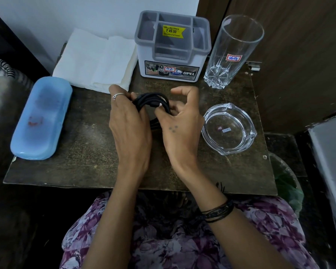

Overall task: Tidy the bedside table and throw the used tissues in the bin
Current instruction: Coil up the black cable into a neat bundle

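Note:
A coiled black cable (151,101) is held above the middle of the dark bedside table (81,152). My left hand (128,125) grips the coil from the left, fingers curled round its loops. My right hand (180,123) pinches the cable's right side between thumb and fingers, with the forefinger raised. White tissues (93,59) lie folded flat at the table's back left. A bin with a green liner (287,183) shows below the table's right edge.
A blue spectacle case (41,117) lies at the left edge. A grey and white organiser box (172,45) stands at the back, a tall glass tumbler (233,51) to its right. A glass ashtray (229,129) sits right of my hands.

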`<action>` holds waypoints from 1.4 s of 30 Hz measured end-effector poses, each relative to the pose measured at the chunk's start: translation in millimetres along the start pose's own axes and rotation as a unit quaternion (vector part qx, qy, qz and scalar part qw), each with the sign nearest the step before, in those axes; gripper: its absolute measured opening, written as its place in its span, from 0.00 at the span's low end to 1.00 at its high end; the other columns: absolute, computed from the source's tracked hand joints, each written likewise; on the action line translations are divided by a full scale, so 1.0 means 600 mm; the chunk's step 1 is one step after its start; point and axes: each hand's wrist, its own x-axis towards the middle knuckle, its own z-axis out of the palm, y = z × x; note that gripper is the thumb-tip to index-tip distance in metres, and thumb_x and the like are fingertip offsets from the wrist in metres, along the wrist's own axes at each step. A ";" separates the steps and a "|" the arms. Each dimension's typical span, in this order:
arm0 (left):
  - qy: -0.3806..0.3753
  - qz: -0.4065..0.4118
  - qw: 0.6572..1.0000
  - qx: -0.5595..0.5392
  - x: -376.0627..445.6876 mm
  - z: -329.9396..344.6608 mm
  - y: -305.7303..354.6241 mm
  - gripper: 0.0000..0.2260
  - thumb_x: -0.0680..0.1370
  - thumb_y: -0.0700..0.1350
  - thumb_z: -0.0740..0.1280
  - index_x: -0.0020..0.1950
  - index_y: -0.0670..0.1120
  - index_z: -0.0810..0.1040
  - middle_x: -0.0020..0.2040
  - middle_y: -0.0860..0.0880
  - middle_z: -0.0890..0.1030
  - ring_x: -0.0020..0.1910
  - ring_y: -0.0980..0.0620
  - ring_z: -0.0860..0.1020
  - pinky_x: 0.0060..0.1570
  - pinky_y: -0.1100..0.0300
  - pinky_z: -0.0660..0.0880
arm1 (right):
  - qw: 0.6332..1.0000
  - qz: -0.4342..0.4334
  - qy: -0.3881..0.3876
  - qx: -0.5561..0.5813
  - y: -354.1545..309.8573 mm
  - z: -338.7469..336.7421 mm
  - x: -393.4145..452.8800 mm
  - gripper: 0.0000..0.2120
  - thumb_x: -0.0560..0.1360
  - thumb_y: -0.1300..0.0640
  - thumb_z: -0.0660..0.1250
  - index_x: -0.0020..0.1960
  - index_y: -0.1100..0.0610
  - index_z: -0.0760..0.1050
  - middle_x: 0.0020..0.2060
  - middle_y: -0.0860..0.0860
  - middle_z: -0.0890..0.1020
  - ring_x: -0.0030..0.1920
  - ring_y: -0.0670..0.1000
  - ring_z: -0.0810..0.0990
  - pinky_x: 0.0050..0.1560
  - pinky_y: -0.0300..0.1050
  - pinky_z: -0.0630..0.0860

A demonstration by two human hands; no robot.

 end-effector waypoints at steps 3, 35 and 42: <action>-0.002 -0.017 1.000 -0.023 0.006 -0.002 -0.003 0.05 0.77 0.35 0.58 0.51 0.41 0.66 0.43 0.47 0.73 0.40 0.50 0.68 0.37 0.65 0.58 | 1.000 0.001 -0.009 0.000 -0.005 -0.001 -0.007 0.18 0.68 0.66 0.70 0.50 0.51 0.66 0.37 0.53 0.83 0.28 0.44 0.75 0.34 0.40 0.70; -0.321 -0.224 0.897 -0.205 0.037 -0.028 -0.005 0.11 0.77 0.46 0.60 0.37 0.51 0.77 0.28 0.55 0.78 0.34 0.53 0.76 0.31 0.61 0.68 | 0.975 -0.129 -0.179 0.007 0.011 -0.040 0.042 0.06 0.70 0.65 0.71 0.47 0.59 0.81 0.42 0.51 0.84 0.40 0.49 0.84 0.46 0.47 0.82; -0.374 -0.232 0.829 -0.345 0.041 -0.027 -0.001 0.05 0.78 0.40 0.57 0.46 0.44 0.71 0.32 0.49 0.70 0.24 0.56 0.65 0.22 0.65 0.60 | 0.990 -0.087 -0.105 0.041 0.005 -0.057 0.056 0.03 0.73 0.60 0.70 0.43 0.53 0.79 0.37 0.52 0.84 0.37 0.51 0.84 0.40 0.54 0.82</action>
